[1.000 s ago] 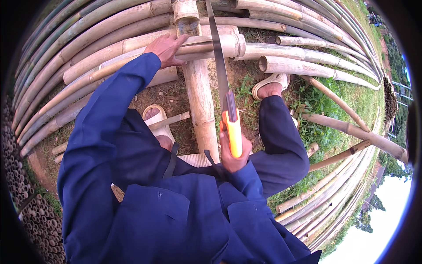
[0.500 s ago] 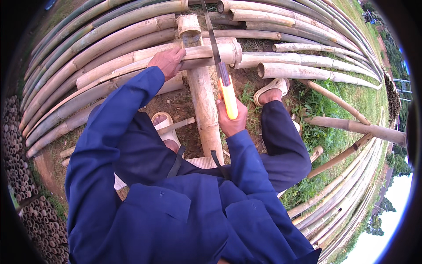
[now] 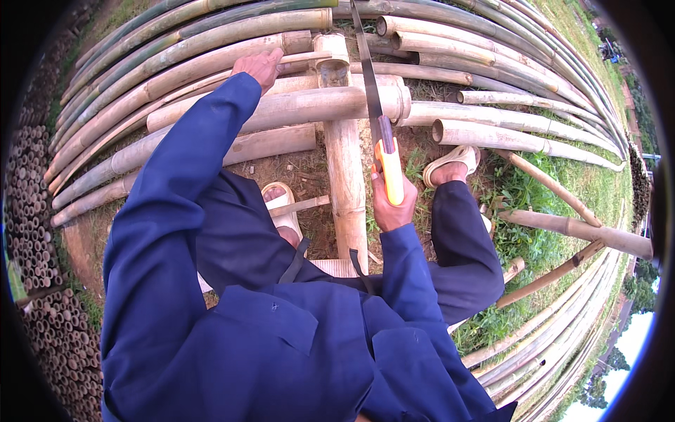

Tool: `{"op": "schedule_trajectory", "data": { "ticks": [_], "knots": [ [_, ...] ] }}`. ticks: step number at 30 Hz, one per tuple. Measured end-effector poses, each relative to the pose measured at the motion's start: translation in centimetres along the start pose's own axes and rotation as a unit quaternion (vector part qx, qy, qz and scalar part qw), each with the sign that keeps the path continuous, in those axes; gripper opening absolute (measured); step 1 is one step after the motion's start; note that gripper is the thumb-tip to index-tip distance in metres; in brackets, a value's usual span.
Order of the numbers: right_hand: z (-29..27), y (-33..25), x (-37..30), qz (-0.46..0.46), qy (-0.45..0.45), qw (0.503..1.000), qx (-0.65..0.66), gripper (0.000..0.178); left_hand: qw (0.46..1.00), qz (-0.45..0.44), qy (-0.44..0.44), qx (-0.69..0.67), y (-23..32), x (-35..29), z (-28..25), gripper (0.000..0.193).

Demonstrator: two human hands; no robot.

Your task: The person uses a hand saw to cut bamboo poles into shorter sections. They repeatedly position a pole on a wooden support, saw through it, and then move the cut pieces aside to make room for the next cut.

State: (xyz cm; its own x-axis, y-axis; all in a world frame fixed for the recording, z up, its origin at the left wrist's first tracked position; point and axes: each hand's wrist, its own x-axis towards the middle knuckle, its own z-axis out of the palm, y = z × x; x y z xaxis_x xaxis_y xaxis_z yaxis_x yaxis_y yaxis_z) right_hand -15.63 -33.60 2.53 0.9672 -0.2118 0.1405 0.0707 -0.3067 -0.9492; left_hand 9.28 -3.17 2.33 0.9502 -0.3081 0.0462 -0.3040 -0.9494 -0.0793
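Observation:
My left hand (image 3: pixel 259 69) is closed around a narrow bamboo pole (image 3: pixel 304 58), whose near end reaches the top of a thick bamboo post (image 3: pixel 344 169). My right hand (image 3: pixel 392 205) grips a handsaw (image 3: pixel 390 165) by its yellow and dark handle. The saw's long blade (image 3: pixel 367 67) points away from me, above the end of a thick bamboo pole (image 3: pixel 302 110) that lies across the post. Whether the blade touches that pole, I cannot tell.
Long bamboo poles (image 3: pixel 169 56) lie in rows at the far left, with more poles (image 3: pixel 513 130) at the right. Stacked cut bamboo (image 3: pixel 35 225) fills the left edge. Leaning poles (image 3: pixel 573 226) stand over weeds at the right. My sandalled feet (image 3: pixel 450 169) flank the post.
My left hand has moved the narrow pole away from me, off the thick pole. The saw stays in my right hand, and the whole view has shifted slightly.

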Motion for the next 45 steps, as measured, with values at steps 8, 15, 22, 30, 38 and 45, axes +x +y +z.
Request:
{"op": "schedule_trajectory", "data": {
  "ticks": [8,15,22,30,38,45],
  "knots": [
    [0.7,-1.0,0.1,0.030,0.015,0.999,0.006,0.018,0.986,0.099,-0.007,-0.131,7.5,-0.9,1.0,0.077],
    [1.1,-2.0,0.2,0.009,0.000,1.000,-0.013,0.016,0.979,0.053,-0.123,-0.153,10.0,-0.9,2.4,0.090],
    [0.0,-2.3,-3.3,0.061,-0.007,0.997,-0.057,0.016,0.981,0.079,-0.119,-0.128,10.2,-0.5,2.3,0.077],
    [-3.7,-4.4,-11.0,0.070,-0.041,0.993,-0.088,0.028,0.980,0.056,-0.135,-0.136,10.4,-0.5,1.9,0.074],
    [-2.1,-3.4,-6.5,0.119,-0.049,0.989,-0.076,0.008,0.977,0.085,-0.138,-0.142,8.9,0.4,2.6,0.079],
    [-3.1,-2.9,-8.3,0.052,-0.032,0.994,-0.091,0.020,0.978,0.075,-0.087,-0.174,10.1,-0.3,3.6,0.079]
  ]
}}
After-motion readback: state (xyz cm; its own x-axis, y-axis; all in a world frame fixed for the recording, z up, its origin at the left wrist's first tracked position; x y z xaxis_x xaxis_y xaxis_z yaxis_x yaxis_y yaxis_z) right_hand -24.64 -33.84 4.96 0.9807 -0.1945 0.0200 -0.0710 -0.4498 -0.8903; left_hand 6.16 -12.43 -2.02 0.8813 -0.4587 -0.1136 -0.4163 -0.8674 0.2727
